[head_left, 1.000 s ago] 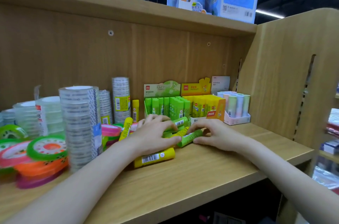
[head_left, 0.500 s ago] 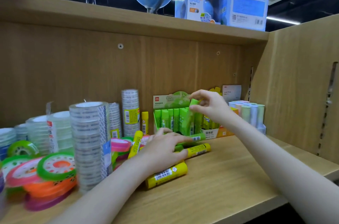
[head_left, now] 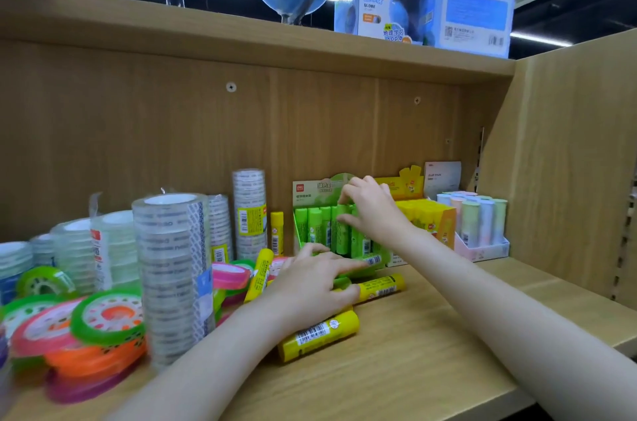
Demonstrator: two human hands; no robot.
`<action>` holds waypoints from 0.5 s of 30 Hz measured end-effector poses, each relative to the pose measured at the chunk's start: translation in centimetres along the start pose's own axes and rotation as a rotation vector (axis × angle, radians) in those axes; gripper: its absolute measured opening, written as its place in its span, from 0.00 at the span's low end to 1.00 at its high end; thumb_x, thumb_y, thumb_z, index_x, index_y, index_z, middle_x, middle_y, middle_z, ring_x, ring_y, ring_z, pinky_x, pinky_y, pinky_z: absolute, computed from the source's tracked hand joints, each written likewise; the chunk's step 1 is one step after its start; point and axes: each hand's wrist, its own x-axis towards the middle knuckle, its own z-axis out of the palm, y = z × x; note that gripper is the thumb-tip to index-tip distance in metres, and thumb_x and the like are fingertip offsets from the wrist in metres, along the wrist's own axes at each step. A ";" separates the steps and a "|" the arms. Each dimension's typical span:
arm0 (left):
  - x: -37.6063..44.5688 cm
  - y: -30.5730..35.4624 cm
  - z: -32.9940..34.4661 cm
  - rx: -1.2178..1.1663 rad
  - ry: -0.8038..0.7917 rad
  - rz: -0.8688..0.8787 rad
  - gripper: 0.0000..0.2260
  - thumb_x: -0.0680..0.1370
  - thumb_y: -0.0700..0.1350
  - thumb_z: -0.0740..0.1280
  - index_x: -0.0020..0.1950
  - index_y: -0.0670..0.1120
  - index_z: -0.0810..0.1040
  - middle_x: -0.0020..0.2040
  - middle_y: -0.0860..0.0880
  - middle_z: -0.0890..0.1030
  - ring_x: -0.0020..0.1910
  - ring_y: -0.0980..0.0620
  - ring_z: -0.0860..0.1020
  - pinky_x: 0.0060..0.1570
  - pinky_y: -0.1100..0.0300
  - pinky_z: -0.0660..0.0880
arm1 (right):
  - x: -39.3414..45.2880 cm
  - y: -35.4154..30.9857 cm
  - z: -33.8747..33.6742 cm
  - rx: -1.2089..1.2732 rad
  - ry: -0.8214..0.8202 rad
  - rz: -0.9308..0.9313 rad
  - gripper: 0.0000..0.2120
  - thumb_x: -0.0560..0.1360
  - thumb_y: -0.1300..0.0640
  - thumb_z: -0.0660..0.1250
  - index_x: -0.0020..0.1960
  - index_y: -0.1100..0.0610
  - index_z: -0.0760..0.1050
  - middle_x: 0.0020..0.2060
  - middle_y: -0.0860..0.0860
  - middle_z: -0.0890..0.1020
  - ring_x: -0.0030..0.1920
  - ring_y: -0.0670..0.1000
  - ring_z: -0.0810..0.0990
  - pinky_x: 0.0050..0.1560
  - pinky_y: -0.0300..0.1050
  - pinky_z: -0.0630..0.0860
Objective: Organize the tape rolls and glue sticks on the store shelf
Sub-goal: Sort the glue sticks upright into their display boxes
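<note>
Glue sticks (head_left: 319, 334), light, stiff and prone to rolling, are best pinched mid-barrel. One green stick (head_left: 342, 231) is pinched by the right hand (head_left: 374, 210) in the green display box (head_left: 322, 188); in front of that box the left hand (head_left: 310, 286) lies spread over loose sticks, seemingly gripping none.

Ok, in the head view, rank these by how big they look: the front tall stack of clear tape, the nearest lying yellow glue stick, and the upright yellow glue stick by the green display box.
1. Tall stack of clear tape, largest.
2. Lying yellow glue stick.
3. Upright yellow glue stick, smallest.
The lying stick is nearer the camera, so the two sticks may really match.
</note>
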 end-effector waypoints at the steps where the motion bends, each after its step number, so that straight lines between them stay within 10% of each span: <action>1: 0.0 0.0 0.0 -0.010 0.002 -0.001 0.20 0.79 0.54 0.58 0.71 0.64 0.63 0.69 0.57 0.69 0.71 0.54 0.55 0.70 0.46 0.58 | 0.0 -0.1 0.2 0.011 0.021 0.007 0.12 0.74 0.51 0.67 0.54 0.56 0.73 0.55 0.50 0.74 0.58 0.52 0.67 0.58 0.49 0.62; 15: -0.3 0.1 -0.1 -0.026 -0.009 -0.010 0.19 0.79 0.54 0.58 0.70 0.63 0.63 0.69 0.56 0.70 0.71 0.54 0.54 0.69 0.46 0.58 | -0.5 0.4 0.4 0.077 0.060 0.017 0.12 0.72 0.48 0.69 0.43 0.53 0.68 0.45 0.47 0.71 0.53 0.51 0.69 0.54 0.47 0.60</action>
